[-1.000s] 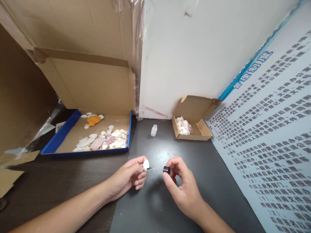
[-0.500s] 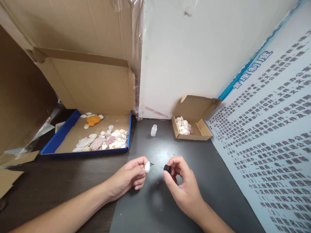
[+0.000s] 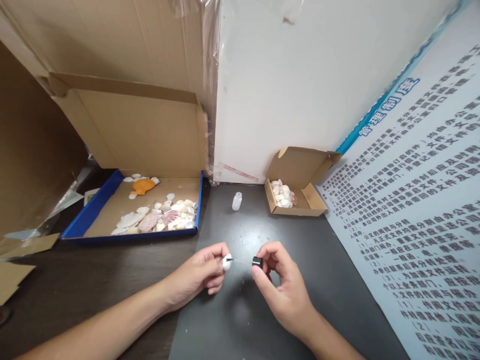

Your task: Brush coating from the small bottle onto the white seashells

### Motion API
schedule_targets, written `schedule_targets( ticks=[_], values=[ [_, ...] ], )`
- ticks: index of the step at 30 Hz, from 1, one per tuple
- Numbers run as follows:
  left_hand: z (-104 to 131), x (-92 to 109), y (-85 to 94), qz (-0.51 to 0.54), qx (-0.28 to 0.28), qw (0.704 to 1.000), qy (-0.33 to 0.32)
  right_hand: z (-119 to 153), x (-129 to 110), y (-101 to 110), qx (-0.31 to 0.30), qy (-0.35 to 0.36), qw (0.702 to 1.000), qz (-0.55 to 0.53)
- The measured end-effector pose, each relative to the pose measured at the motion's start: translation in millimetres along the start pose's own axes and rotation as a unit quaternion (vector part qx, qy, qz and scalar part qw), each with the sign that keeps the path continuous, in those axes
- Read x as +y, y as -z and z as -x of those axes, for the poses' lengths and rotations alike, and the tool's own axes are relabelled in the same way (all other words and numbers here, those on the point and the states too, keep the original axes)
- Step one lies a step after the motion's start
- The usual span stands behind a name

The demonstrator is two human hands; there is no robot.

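Between its thumb and fingers, my left hand [image 3: 204, 272] pinches a small white shell [image 3: 226, 263]. Facing it, my right hand [image 3: 279, 280] grips a black cap [image 3: 257, 262] that has a thin brush; the brush's dark tip lies against the shell's face. A small white bottle [image 3: 237, 201] stands uncapped on the dark mat beyond both hands.
At the left, an open blue-edged box [image 3: 131, 239] holds many shells and an orange shell [image 3: 143, 187]. A smaller cardboard box [image 3: 300, 212] with shells stands at the back right. A printed board [image 3: 420, 200] leans along the right side.
The brush tip has moved left onto the shell, and the black cap has turned slightly in my right hand. The shell is tilted a little differently.
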State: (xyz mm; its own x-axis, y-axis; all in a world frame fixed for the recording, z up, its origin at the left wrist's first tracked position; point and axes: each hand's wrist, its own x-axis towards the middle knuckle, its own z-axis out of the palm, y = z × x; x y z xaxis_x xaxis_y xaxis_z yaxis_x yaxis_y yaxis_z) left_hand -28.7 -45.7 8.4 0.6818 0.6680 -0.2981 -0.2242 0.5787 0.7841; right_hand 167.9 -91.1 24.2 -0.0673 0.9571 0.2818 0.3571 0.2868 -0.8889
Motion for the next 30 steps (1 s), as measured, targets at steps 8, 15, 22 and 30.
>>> schedule_targets(
  ticks=[8,15,22,30],
  values=[
    [-2.0,-3.6,0.9,-0.015,-0.003,1.000,-0.010,0.3,-1.2,0.7,-0.001,0.009,1.000,-0.003],
    [-3.6,-5.9,3.6,-0.042,-0.020,0.999,-0.017,1.2,-0.4,1.1,0.009,0.011,1.000,0.003],
    [-3.5,-5.7,2.6,-0.045,-0.007,0.999,-0.021,0.6,-1.4,-0.3,-0.014,-0.010,1.000,0.008],
    [-4.0,-3.0,1.0,-0.028,-0.002,1.000,-0.012,-0.6,-1.4,0.3,-0.004,-0.035,0.999,-0.024]
  ],
)
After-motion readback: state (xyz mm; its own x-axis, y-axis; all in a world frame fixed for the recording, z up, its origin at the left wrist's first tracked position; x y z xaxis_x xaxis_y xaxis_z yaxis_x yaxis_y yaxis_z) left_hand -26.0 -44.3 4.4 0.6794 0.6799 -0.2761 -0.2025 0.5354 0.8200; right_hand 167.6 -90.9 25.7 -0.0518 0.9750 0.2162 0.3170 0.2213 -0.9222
